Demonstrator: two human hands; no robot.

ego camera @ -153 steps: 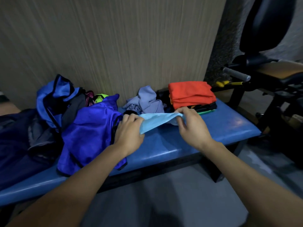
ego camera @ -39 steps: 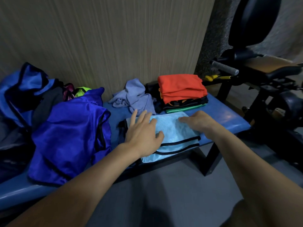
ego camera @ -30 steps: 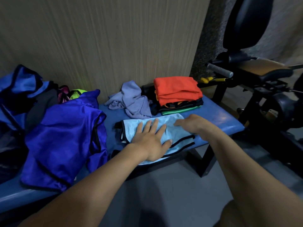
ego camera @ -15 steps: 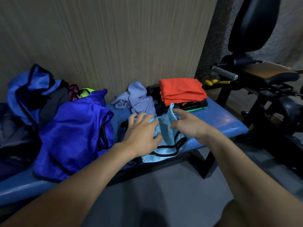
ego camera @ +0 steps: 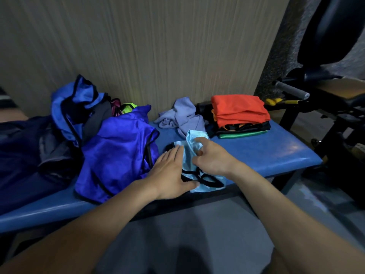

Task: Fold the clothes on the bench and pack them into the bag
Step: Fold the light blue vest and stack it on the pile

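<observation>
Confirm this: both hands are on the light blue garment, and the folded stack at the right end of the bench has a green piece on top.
Wrong colour: the head view shows the folded stack topped by an orange-red piece; green lies at its bottom. Both the left hand and right hand are on the light blue garment.

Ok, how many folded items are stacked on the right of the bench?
4 layers show in the stack by the wall: orange top, a thin orange one, black, green at the bottom. More may be hidden between.
</observation>
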